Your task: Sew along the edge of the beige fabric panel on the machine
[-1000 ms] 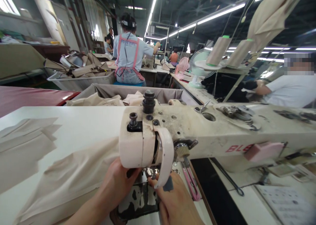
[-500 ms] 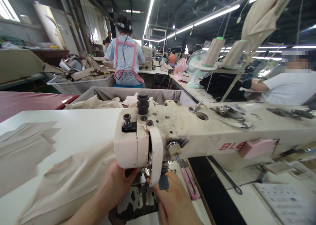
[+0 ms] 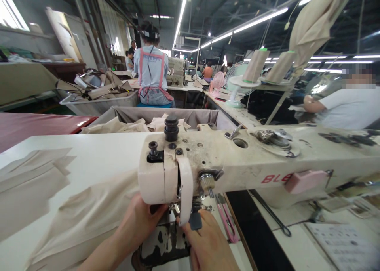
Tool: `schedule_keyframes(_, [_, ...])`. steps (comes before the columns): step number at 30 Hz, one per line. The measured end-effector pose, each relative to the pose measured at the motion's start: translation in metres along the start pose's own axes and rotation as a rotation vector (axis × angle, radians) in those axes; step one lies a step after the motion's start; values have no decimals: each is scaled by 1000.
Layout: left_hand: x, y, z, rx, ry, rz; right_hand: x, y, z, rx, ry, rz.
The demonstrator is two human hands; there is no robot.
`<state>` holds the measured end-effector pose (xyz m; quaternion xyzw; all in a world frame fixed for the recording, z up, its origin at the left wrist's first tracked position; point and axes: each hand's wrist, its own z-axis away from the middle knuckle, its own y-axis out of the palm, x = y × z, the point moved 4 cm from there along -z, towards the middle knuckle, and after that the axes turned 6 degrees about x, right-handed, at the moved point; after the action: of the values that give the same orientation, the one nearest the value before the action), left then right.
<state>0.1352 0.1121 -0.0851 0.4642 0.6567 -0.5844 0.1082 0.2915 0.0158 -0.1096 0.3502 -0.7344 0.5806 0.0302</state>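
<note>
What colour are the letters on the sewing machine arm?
Red letters on the cream sewing machine arm; clearest in the head view.

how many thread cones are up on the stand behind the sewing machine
2: one thread cone on the left of the stand, another thread cone just right of it. The hanging cloth may hide others.

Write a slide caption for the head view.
Both hands, left and right, work under a sewing machine head, beige fabric spread on the white table.

Person's 2 hands in view, both bare: no gloves, no rings, no watch seen. Left hand (image 3: pixel 139 223) with forearm bare to the frame edge, no sleeve showing. Right hand (image 3: pixel 209 245) also bare; fingernails short, unpainted where visible.
</note>
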Motion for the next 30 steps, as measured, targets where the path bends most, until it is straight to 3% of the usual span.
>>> schedule_keyframes(4, [6,6,3,87,0,-4,0,3,2,2,12,36])
schedule_keyframes(12, [10,16,6,119,-16,-65,-4,3,5,59,42,18])
schedule_keyframes(16, [6,10,10,118,-8,-145,-7,3,8,42,42,-7])
schedule_keyframes(22, [13,-25,68,118,-40,-273,-6,4,7,16,91,-14])
schedule_keyframes(25, [11,-31,95,111,10,-366,-7,2,7,12,112,-7])
schedule_keyframes(27, [8,-31,102,146,36,-381,-6,-1,8,-10,107,-28])
schedule_keyframes(30, [-2,-34,100,137,44,-222,7,-2,13,-79,11,-188])
